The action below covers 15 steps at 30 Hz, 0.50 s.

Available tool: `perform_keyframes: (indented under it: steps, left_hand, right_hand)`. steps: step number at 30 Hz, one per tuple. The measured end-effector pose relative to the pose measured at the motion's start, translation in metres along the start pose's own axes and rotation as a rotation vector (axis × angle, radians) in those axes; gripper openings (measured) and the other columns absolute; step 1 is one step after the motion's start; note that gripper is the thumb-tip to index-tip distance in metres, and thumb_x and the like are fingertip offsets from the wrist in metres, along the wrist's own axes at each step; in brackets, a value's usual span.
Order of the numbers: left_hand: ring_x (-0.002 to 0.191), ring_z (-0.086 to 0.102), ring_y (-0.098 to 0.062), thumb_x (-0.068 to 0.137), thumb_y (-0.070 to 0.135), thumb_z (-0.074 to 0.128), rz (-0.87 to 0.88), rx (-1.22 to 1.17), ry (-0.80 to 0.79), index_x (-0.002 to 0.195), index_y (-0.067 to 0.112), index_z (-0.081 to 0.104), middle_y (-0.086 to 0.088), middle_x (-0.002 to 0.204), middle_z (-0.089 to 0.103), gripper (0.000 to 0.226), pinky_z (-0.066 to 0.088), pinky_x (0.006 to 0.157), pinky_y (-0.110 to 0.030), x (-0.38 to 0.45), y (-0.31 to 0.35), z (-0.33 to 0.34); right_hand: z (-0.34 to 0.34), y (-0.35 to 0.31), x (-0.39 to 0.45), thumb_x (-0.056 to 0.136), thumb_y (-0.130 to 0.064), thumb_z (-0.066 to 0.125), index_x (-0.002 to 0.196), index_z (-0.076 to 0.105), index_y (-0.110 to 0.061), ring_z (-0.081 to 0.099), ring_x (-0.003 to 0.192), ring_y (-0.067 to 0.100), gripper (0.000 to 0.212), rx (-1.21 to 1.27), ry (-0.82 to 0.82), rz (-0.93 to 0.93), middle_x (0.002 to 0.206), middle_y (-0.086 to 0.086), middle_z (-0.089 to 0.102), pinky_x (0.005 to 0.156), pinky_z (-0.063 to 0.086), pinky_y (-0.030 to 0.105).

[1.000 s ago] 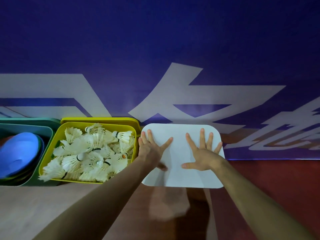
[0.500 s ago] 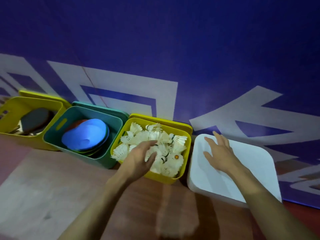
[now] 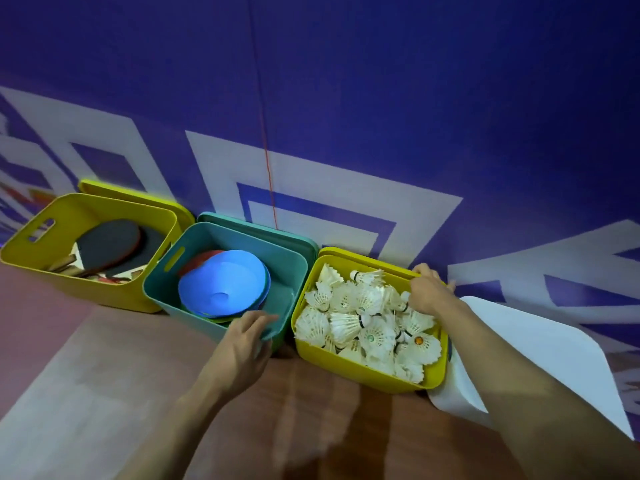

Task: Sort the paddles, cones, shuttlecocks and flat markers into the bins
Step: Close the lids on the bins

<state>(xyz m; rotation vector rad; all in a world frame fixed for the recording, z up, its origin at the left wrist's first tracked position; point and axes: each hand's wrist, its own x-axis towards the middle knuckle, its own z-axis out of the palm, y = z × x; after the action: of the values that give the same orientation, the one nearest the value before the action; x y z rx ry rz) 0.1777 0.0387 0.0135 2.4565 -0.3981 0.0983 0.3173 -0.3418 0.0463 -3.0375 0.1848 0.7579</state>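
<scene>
A purple banner wall (image 3: 381,81) backs 4 bins on the brown floor (image 3: 104,358). Your right hand (image 3: 427,294) curls over the far right rim of the yellow bin (image 3: 349,370), heaped with white feathered shuttlecocks (image 3: 360,323). Your left hand (image 3: 242,344), fingers loosely spread, touches the teal bin (image 3: 166,299) holding blue flat markers (image 3: 221,282).
</scene>
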Motion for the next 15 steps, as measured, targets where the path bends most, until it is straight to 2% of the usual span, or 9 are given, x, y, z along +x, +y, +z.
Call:
perform_keyframes:
  steps: [4,8,11,15]
  left_hand:
    - [0.112,0.053,-0.026,0.081,0.010,0.069,0.003,0.000,-0.047,0.132,0.018,0.056,-0.002,0.128,0.052,0.053,0.049,0.096,-0.039,-0.008,-0.024,0.000]
    - [0.122,0.044,-0.028,0.078,0.017,0.067,0.025,0.060,-0.148,0.134,0.028,0.054,-0.006,0.137,0.046,0.058,0.046,0.102,-0.040,0.001,-0.030,0.003]
    - [0.121,0.045,-0.030,0.081,0.025,0.061,0.013,0.147,-0.182,0.135,0.035,0.050,-0.007,0.139,0.047,0.056,0.049,0.093,-0.047,0.019,-0.028,0.010]
    - [0.123,0.042,-0.023,0.088,0.029,0.057,0.105,0.096,-0.173,0.140,0.043,0.044,0.001,0.141,0.044,0.056,0.040,0.086,-0.043,0.037,-0.016,0.016]
  right_hand:
    - [-0.001,0.006,0.013,0.090,-0.007,0.049,0.126,0.060,-0.006,0.042,0.125,0.031,0.037,-0.059,0.013,-0.061,0.147,0.004,0.033,0.106,0.042,0.048]
    - [-0.015,0.011,0.011,0.084,0.001,0.050,0.123,0.064,-0.006,0.048,0.121,0.031,0.042,-0.048,0.135,-0.061,0.144,0.005,0.040,0.105,0.045,0.042]
    - [-0.032,0.015,-0.007,0.084,0.005,0.047,0.123,0.066,-0.006,0.048,0.121,0.030,0.045,-0.013,0.266,-0.071,0.142,0.005,0.045,0.105,0.045,0.041]
    - [-0.057,0.026,-0.046,0.086,0.003,0.047,0.115,0.072,-0.006,0.052,0.121,0.034,0.039,0.097,0.465,-0.101,0.136,0.010,0.053,0.105,0.046,0.044]
